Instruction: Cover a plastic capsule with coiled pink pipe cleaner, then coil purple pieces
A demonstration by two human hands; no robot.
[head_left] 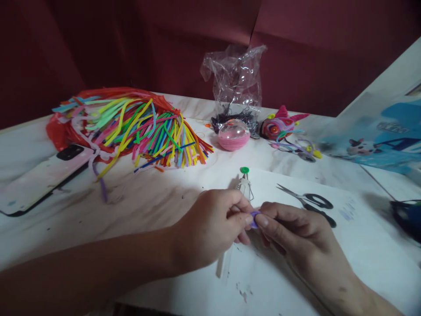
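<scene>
A small purple coiled piece, seemingly pipe cleaner (254, 219), is pinched between the thumbs and fingers of both hands. My left hand (213, 224) grips its left side, and my right hand (296, 237) closes on the right side; fingertips cover much of it. Just beyond them, a clear glue gun or similar tool (244, 186) lies partly hidden behind my left hand, with a round green piece (244, 170) at its tip. Black-handled scissors (307, 202) rest partly open on white paper, beyond my right hand.
Many colourful pipe cleaners (164, 136) spill from a red bag (55, 131) at the back left. A phone (46, 175) lies at left. Farther back are a pink-wrapped clear ball (233, 136), a plastic bag (237, 79) and a pink pipe-cleaner figure (279, 127).
</scene>
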